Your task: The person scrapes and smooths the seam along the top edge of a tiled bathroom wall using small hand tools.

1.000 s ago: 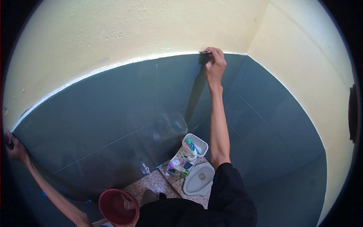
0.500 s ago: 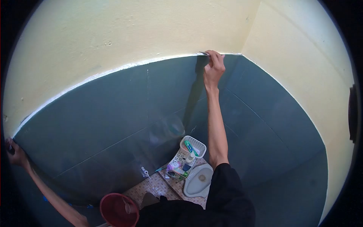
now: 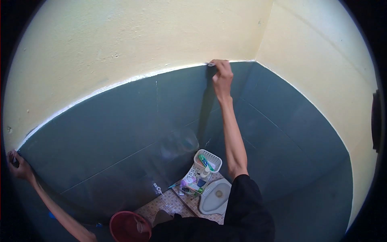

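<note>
My right hand [image 3: 223, 78] is raised to the white strip [image 3: 137, 78] along the top edge of the dark green-blue tiles [image 3: 121, 125]. Its fingers pinch a small thin flat piece [image 3: 211, 64], which lies right at the strip, a short way left of the corner. At the far left, my left hand [image 3: 21, 166] is up at the other end of the strip. Its fingers are curled around something dark, and I cannot tell what that is.
Cream wall [image 3: 169, 32] rises above the tiles. Below are a white basket [image 3: 208, 160] of toiletries, a squat toilet [image 3: 215, 197], a wall tap [image 3: 156, 187] and a red bucket [image 3: 129, 226] with a dipper inside. A dark object [image 3: 375, 121] stands out at the right edge.
My right hand has slid a little to the left along the strip with the thin flat piece. The left hand stays at the strip's far end, while the view has tilted slightly upward.
</note>
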Action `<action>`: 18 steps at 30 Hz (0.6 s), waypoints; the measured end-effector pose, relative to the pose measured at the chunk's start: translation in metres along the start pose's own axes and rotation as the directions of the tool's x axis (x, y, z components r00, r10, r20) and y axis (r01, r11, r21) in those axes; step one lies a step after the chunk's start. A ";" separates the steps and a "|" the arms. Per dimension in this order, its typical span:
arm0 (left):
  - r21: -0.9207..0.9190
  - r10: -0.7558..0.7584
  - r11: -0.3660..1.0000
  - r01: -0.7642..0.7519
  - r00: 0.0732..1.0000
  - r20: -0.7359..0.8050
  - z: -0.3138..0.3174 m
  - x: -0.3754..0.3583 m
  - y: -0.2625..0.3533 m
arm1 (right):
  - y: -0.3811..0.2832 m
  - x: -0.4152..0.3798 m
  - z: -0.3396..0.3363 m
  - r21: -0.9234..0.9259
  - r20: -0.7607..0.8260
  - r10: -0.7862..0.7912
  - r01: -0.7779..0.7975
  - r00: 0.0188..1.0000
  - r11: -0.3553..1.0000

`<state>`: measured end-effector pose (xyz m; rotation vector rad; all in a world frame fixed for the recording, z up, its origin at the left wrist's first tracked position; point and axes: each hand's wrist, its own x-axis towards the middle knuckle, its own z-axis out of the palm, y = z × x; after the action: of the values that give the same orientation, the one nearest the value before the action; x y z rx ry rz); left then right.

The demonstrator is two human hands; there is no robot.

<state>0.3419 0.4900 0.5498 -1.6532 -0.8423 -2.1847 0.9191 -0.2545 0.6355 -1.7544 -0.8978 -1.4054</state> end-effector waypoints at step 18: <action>0.003 -0.015 1.000 0.015 1.000 0.003 -0.004 0.002 0.001 | -0.036 0.000 0.015 -0.033 -0.056 -0.115 0.113 0.992 0.993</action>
<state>0.3383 0.4872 0.5512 -1.6544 -0.8611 -2.1901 0.8955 -0.2235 0.6370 -1.6982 -0.9639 -1.5421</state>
